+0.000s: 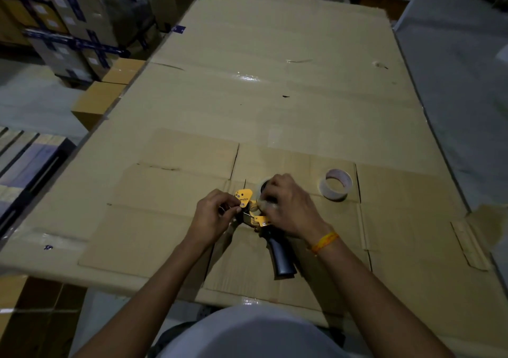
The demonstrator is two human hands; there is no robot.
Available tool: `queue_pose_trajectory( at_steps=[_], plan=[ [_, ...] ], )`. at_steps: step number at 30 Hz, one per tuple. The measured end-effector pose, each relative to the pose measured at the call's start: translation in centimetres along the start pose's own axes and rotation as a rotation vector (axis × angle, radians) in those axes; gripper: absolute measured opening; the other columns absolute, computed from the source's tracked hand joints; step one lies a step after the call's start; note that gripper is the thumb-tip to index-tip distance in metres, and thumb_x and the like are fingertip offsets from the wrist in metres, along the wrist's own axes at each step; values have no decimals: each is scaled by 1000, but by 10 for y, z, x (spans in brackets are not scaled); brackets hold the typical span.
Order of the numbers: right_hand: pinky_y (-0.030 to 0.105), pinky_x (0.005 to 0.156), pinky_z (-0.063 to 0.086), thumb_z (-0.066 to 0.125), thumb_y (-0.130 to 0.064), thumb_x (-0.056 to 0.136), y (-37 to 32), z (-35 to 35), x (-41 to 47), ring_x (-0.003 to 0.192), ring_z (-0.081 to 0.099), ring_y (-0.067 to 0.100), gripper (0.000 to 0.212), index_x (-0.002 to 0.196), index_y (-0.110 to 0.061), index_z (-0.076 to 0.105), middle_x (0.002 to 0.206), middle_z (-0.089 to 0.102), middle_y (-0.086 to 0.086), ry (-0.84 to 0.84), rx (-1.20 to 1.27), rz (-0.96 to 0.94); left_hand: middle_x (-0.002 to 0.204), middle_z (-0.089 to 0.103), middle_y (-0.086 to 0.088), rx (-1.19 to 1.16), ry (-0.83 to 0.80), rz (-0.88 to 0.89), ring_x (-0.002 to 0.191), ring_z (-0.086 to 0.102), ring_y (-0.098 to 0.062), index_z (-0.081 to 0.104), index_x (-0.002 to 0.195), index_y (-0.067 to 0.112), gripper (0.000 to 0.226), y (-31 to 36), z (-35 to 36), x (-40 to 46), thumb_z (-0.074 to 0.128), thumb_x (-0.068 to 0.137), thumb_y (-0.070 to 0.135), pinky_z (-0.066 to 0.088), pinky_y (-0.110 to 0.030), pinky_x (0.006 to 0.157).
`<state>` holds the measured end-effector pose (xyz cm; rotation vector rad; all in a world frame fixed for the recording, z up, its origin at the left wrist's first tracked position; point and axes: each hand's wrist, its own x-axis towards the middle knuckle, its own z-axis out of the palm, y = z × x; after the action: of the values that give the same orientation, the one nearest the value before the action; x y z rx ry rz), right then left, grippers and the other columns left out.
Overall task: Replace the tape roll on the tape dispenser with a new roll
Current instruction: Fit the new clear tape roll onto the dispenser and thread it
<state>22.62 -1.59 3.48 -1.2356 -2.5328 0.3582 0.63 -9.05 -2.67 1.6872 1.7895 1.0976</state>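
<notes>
— What is each grip doing?

— The left hand (213, 211) has its fingertips pressed together at the yellow front plate of the tape dispenser (254, 214), seemingly on a thin strip or the metal tab there; which one, I cannot tell. The right hand (288, 206) is curled over the far side of the dispenser, fingers bent down onto the roll on the dispenser (262, 186), of which only a pale rim and dark core show past the knuckles.

— And the dispenser itself?

— It lies on its side on the cardboard-covered worktop (275, 96), black handle (280, 258) pointing back toward the person.

— So how far along is the job?

— I'd judge past halfway. A second tape roll (336, 184) stands apart to the right, well clear of the hands, thin-walled and nearly all core, so it looks like the spent one. That suggests the fresh roll is already seated and the tape end is being threaded through the front.

— What is left?

— Feeding the tape under the roller to the blade, then standing the tool up.
</notes>
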Motion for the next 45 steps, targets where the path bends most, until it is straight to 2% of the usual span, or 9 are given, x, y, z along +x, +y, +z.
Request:
queue_pose_trajectory(
  at_steps=[4, 9, 13, 16, 20, 26, 30, 36, 45],
  plan=[
    [44, 93, 47, 80, -40, 87, -8, 38, -20, 111, 47, 24, 44, 124, -19, 70, 118, 59, 3, -222, -43, -103, 89, 67, 5, 11, -8, -29, 78, 67, -6, 81, 96, 14, 16, -3, 1, 2, 87, 84, 6, 50, -8, 68],
    [34, 88, 39, 82, -17, 87, -3, 48, -32, 107, 46, 24, 25, 111, -18, 78, 114, 58, 5, -150, 224, -138, 89, 69, 3, 32, 7, -22, 79, 68, -14, 80, 94, 13, 18, -3, 2, 3, 85, 83, 0, 55, -22, 71],
    [24, 91, 39, 91, -30, 78, 0, 40, -30, 112, 44, 16, 41, 115, -22, 75, 120, 55, -2, -169, 368, -61, 89, 69, 4, 30, 11, -34, 80, 68, -14, 80, 95, 14, 18, -5, 2, 4, 85, 83, 2, 58, -29, 70],
    [33, 96, 46, 94, -40, 72, 2, 33, -30, 115, 43, 16, 51, 118, -30, 74, 123, 53, -7, -167, 287, -32, 90, 69, 3, 30, 7, -11, 81, 67, -12, 80, 97, 14, 16, -4, 0, 1, 85, 85, 4, 57, -28, 70],
    [43, 94, 48, 85, -22, 84, 4, 30, -34, 113, 44, 21, 37, 120, -29, 77, 124, 54, -4, -162, 224, -100, 91, 70, 0, 7, 10, 2, 80, 69, -14, 80, 97, 12, 16, -1, 2, -2, 84, 86, 1, 56, -22, 71],
    [27, 101, 41, 87, -24, 83, 11, 25, -30, 122, 42, 15, 37, 118, -29, 78, 128, 57, -7, -191, 314, -64, 95, 70, -2, 8, 1, 10, 86, 67, -6, 80, 99, 14, 17, -2, 0, -4, 80, 89, 0, 53, -14, 73],
    [30, 91, 43, 83, -32, 85, 31, 15, -21, 114, 45, 18, 39, 122, -22, 75, 117, 62, -3, 1, 234, 96, 94, 69, 2, 0, 11, -9, 85, 66, -8, 80, 99, 17, 12, -1, 0, -8, 79, 92, 8, 53, -18, 71],
    [33, 79, 51, 88, -21, 83, 45, 9, -10, 113, 50, 18, 24, 105, -25, 80, 114, 63, -3, -99, 46, 132, 97, 67, 3, -34, 8, -17, 80, 67, -6, 78, 100, 16, 23, 8, 9, -11, 92, 81, 15, 53, -14, 68],
    [40, 67, 56, 80, 4, 75, 53, 5, -6, 111, 52, 21, 41, 106, -22, 83, 111, 66, -3, -135, 1, 101, 105, 56, 5, 53, -1, 30, 95, 56, -3, 78, 104, 22, 33, 12, 21, -11, 95, 76, 26, 45, -12, 79]
  ],
)
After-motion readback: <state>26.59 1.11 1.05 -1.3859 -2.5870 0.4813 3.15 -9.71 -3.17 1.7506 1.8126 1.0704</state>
